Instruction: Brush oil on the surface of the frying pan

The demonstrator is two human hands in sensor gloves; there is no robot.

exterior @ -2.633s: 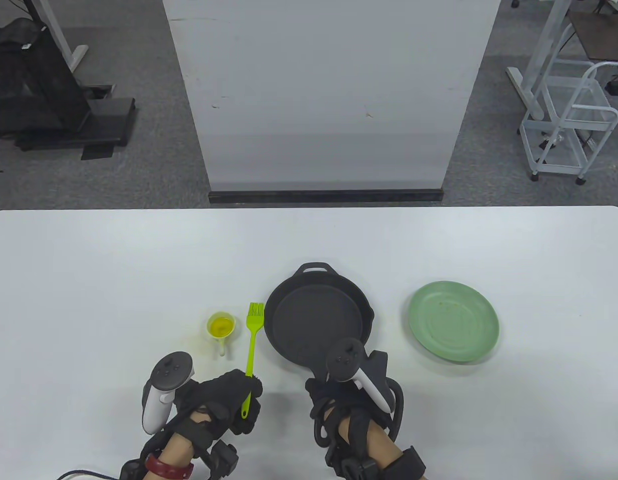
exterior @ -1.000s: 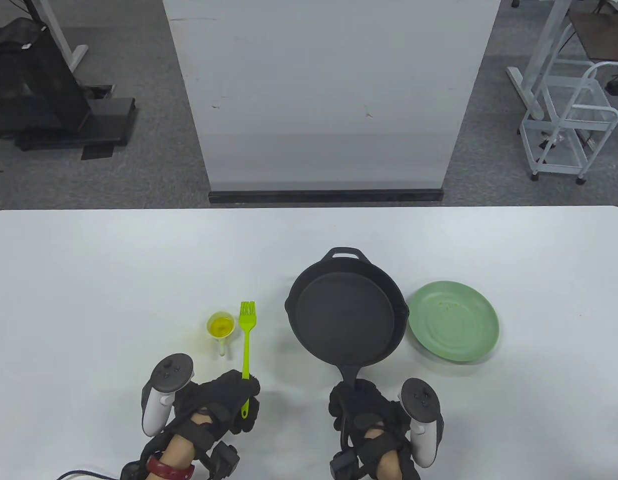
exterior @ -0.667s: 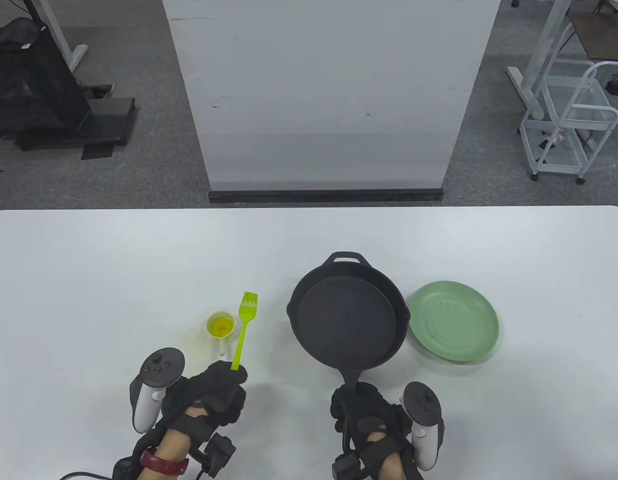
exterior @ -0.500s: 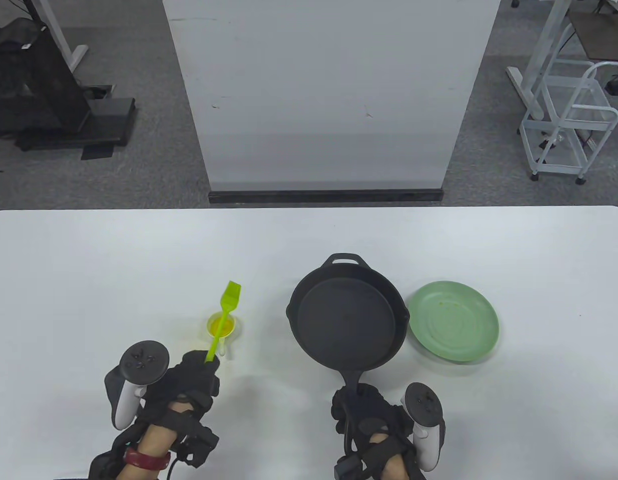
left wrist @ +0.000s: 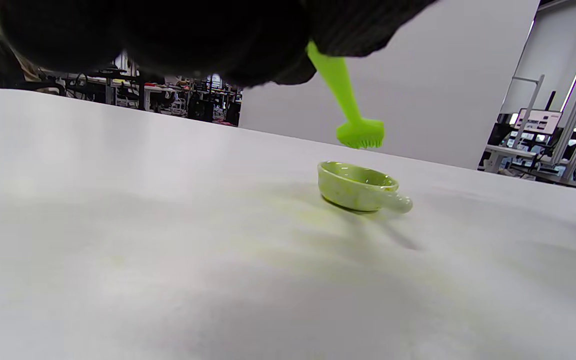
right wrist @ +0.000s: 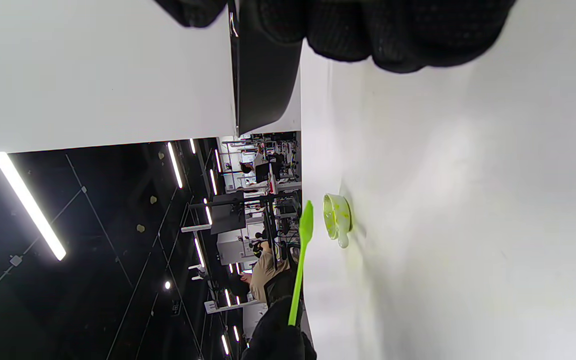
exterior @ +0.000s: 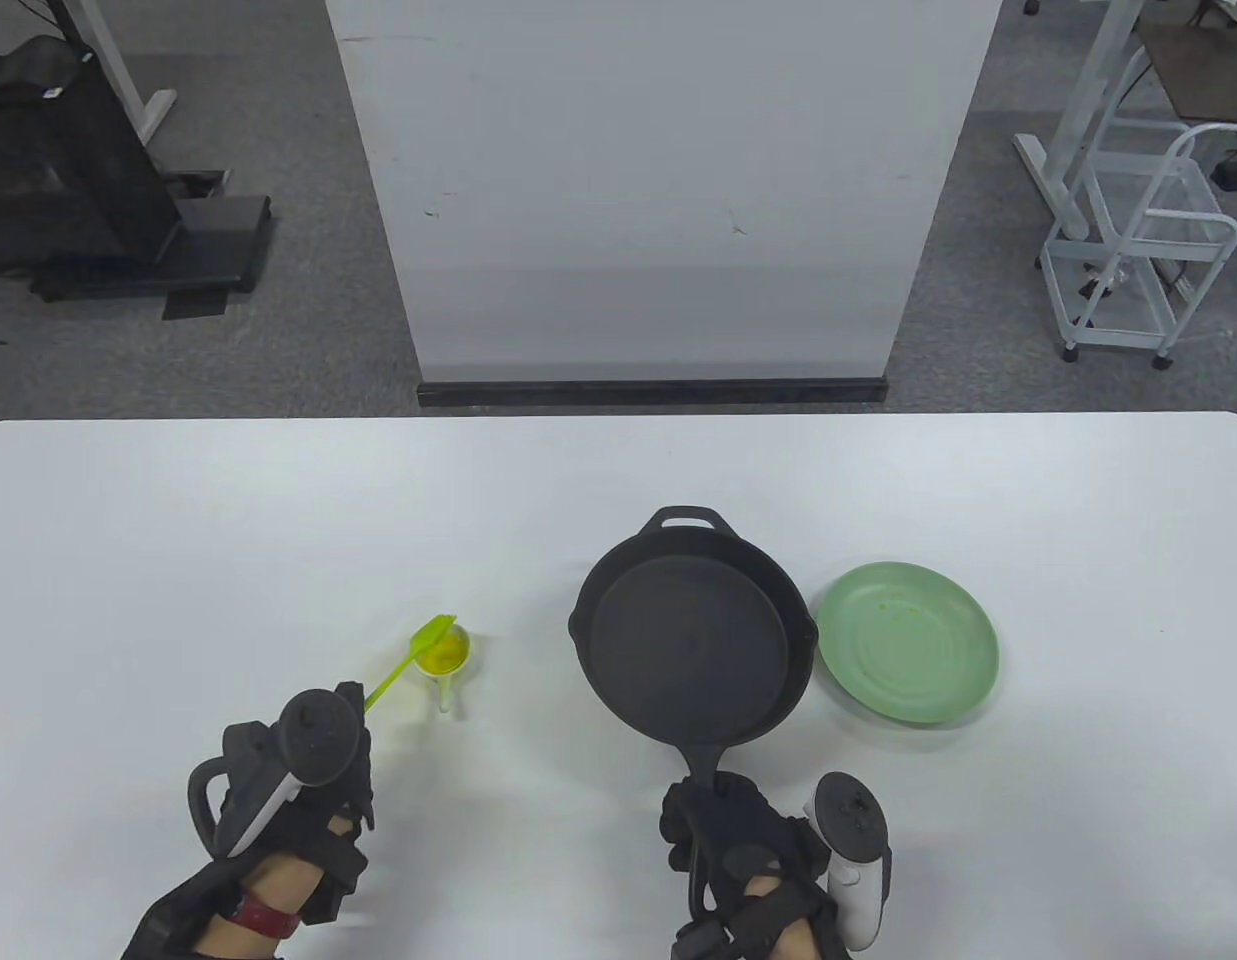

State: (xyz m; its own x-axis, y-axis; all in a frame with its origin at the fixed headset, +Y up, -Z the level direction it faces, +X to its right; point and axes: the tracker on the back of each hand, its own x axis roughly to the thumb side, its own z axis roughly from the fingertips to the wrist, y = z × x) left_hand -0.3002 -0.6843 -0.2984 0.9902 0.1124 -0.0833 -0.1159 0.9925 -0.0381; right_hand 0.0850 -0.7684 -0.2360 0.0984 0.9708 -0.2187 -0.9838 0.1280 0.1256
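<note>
From left wrist cam, brush (left wrist: 359, 134) clears oil cup (left wrist: 358, 185), unclear overhead

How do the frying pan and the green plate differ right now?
The frying pan is black with raised walls and a long handle; the green plate is pale green, shallow and handleless. The right hand grips the pan's handle; nothing holds the plate. The pan looks wider. Both are round and sit side by side on the table.

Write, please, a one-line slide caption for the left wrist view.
Left hand holds a green silicone brush just above the small oil cup on the white table.
</note>
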